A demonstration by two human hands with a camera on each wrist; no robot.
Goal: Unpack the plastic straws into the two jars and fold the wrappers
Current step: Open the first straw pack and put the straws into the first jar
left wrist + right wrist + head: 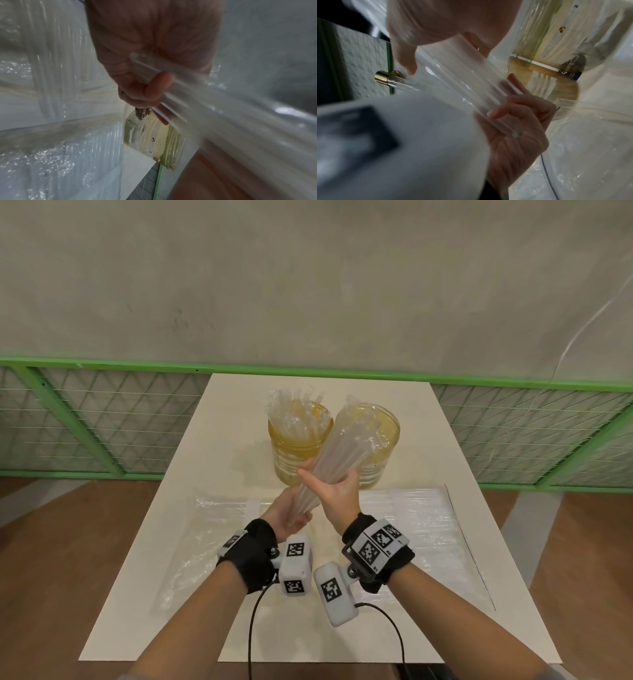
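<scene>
A long bundle of clear plastic straws [337, 455] in its crinkled wrapper slants up and to the right, its upper end over the mouth of the right jar [383, 453]. My left hand [298, 517] grips the bundle's lower end; the fingers [154, 86] curl round the straws [223, 115]. My right hand [329, 474] clasps the bundle at its middle from below, thumb [407, 65] over the straws [462, 88]. The left jar [298, 453], yellowish glass, holds several straws and some wrapper. Both jars stand side by side at the back of the white table [144, 559].
Flat clear packs of straws lie on the table, one left [212, 529] and one right [418, 515] of my hands. A green mesh fence [102, 419] runs behind the table. Cables [253, 628] trail from the wrist cameras toward me.
</scene>
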